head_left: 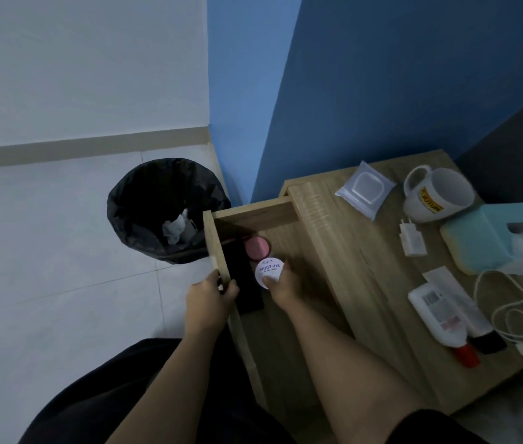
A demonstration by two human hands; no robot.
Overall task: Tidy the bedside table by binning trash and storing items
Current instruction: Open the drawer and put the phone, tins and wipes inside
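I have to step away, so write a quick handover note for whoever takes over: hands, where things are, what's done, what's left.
Left hand grips the front edge of the open drawer. Right hand holds the white round jar inside the drawer, beside a pink-lidded jar and a flat black item.
Done: crumpled tissue is in the black-lined bin.
Left on the tabletop: wipes pack, mug, white charger and cable, teal tissue box, white bottle, black-capped tube. Store them, then close the drawer.
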